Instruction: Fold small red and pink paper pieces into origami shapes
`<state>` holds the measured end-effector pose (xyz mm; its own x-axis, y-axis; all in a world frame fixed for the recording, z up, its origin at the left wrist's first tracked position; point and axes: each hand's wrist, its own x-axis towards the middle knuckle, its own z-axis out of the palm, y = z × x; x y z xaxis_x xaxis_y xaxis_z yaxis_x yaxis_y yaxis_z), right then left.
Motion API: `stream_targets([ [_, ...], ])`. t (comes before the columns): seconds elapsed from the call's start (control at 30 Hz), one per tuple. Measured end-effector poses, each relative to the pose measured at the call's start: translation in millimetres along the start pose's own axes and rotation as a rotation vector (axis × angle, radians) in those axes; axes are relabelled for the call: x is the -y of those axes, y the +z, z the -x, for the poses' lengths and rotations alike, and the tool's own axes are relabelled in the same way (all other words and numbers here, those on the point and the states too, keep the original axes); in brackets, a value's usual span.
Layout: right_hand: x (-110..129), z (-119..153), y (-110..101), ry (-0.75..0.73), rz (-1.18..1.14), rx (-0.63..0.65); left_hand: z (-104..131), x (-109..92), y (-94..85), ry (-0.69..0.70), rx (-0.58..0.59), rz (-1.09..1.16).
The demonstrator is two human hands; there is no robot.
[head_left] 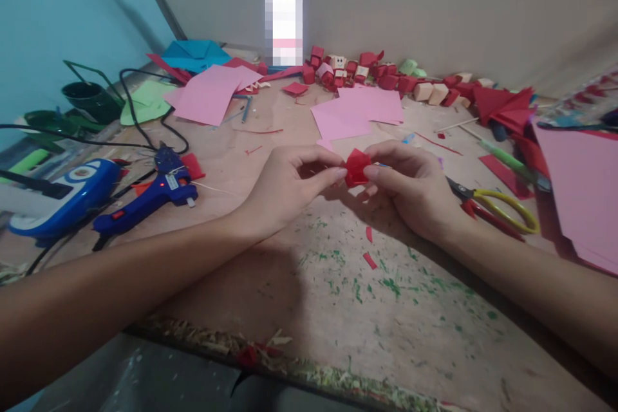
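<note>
A small folded red paper piece (357, 167) is held above the middle of the table, between both hands. My left hand (302, 183) pinches its left side with thumb and forefinger. On the right side, the thumb and fingers of my right hand (410, 183) close on the same piece. Two red paper scraps (369, 260) lie on the wood below the hands. Scissors with yellow and red handles (505, 209) rest just right of my right hand. Pink paper sheets (342, 117) lie behind the hands.
A blue glue gun (145, 203) with a black cord lies at the left, near a blue and white device (72, 196). Several small red and cream paper figures (339, 64) line the back. A pink stack (579, 187) is at the right. A bright pixelated rectangle (284, 13) stands behind.
</note>
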<state>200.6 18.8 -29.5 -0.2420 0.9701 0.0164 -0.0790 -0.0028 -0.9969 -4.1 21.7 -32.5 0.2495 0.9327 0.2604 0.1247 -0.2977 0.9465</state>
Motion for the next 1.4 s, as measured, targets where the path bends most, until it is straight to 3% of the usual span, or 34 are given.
stream_targets([
  [0.17,-1,0,1,-0.026,0.114,-0.029,1,-2,1.2,0.076,0.019,-0.121],
  [0.5,2,2,10,-0.137,0.263,-0.165,3,-7,1.3,0.101,0.06,-0.246],
  [0.9,-2,-2,1,-0.101,0.085,-0.059,2,-4,0.3,0.086,0.016,-0.166],
  [1.1,-1,-1,3,-0.107,0.174,-0.098,5,-7,0.9,0.128,0.025,-0.196],
  [1.4,-3,-2,2,-0.111,0.224,-0.09,5,-8,1.8,0.064,0.07,-0.111],
])
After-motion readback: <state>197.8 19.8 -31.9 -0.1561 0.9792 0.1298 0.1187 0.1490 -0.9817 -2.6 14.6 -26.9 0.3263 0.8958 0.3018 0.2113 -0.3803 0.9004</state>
